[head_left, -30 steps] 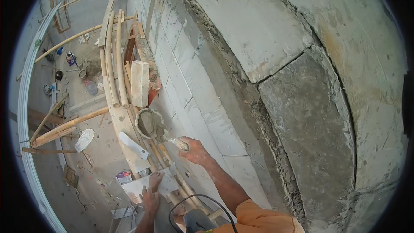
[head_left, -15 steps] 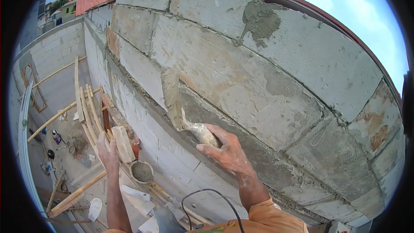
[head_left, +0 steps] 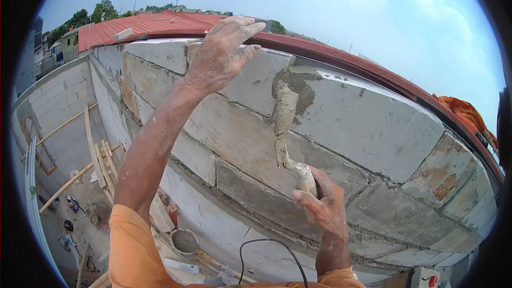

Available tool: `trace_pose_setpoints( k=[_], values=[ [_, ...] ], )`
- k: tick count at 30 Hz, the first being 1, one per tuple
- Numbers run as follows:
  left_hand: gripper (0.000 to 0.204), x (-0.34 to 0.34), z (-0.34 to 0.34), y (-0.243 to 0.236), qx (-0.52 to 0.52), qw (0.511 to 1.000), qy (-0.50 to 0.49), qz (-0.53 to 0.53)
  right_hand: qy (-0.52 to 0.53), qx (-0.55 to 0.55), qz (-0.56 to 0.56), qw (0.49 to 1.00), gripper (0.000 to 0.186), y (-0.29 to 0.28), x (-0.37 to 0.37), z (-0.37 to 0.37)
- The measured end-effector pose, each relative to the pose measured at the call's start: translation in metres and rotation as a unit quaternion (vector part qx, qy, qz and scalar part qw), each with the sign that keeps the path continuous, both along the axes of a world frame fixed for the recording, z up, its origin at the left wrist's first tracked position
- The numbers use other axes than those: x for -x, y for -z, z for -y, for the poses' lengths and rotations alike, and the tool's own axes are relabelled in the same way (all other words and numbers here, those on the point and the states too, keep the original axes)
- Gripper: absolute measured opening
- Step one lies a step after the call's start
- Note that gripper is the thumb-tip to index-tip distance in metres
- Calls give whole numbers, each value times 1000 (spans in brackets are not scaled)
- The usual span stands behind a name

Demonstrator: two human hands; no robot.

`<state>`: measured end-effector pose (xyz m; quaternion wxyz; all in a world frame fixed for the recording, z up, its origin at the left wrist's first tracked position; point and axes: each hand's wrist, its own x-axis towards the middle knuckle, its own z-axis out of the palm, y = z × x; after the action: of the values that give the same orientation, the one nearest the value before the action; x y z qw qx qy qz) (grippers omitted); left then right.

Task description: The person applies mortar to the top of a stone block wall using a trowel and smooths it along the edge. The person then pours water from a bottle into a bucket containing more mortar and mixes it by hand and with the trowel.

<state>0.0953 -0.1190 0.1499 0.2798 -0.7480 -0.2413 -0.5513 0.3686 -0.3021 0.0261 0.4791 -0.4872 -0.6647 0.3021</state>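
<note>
My right hand (head_left: 326,205) is closed round the pale, mortar-crusted handle of a trowel (head_left: 284,109). Wet grey mortar coats its blade, which points upward against the block wall (head_left: 362,128). Beside the blade's top, a mortar smear (head_left: 305,92) covers the upright joint between two top-row blocks. My left hand (head_left: 221,56) is raised at the top edge of the wall, fingers stretched out and thumb apart, with nothing in it. Whether its fingers touch the block top cannot be made out.
A red metal roof (head_left: 154,23) lies behind the wall top. Below left, a bucket (head_left: 185,253) of mortar stands beside bamboo poles and planks (head_left: 92,144). The floor far below holds scattered tools. A black cable (head_left: 272,240) loops at my front. Orange cloth (head_left: 461,112) lies far right.
My left hand has risen from near the planks to the wall's top edge. The trowel has moved up and right to the smeared joint. The view has tilted upward.
</note>
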Motion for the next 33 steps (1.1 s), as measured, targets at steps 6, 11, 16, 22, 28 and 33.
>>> trace_pose_setpoints(
  k=[6,11,16,22,28,33],
  values=[
    [23,-11,-28,-24,10,993,20,-120,31,-31,-35,998,60,-2,-5,-12],
    [17,-8,-30,-28,96,980,77,-158,41,-6,-12,999,59,-8,-1,-11],
    [14,-9,-35,-39,199,962,104,-153,22,3,-26,999,58,-2,-3,-13],
    [14,-11,-14,-59,330,930,65,-150,14,22,-56,998,57,-1,-1,-12],
    [18,-5,-24,-67,200,968,77,-127,-29,48,-131,990,56,-4,4,-12],
    [23,-3,-22,-70,249,953,142,-99,-66,18,-171,983,54,-11,22,-24]
  ],
)
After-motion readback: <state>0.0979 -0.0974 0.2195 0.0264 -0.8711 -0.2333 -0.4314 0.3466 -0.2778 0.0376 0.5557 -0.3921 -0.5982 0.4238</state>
